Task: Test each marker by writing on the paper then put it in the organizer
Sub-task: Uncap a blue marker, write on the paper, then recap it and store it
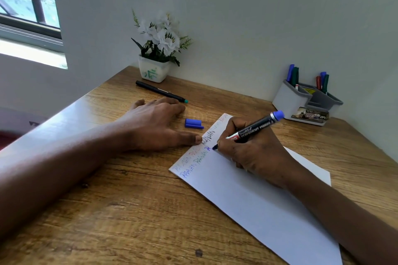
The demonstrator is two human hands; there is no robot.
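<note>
My right hand (254, 153) grips a black marker with a blue end (256, 127), its blue tip touching the white paper (258, 204) beside a fresh blue letter. Rows of coloured words run along the paper's left edge. My left hand (155, 125) lies flat on the table, fingers spread, its thumb pressing the paper's edge. The marker's blue cap (193, 123) lies loose on the wood between my hands. A black pen with a green tip (161, 91) lies beyond my left hand. The grey and white organizer (305, 101) at the back right holds several markers.
A white pot of white artificial flowers (157, 58) stands at the back of the wooden table (129, 211), against the wall. A window is at the upper left. The table's right edge runs close behind the organizer.
</note>
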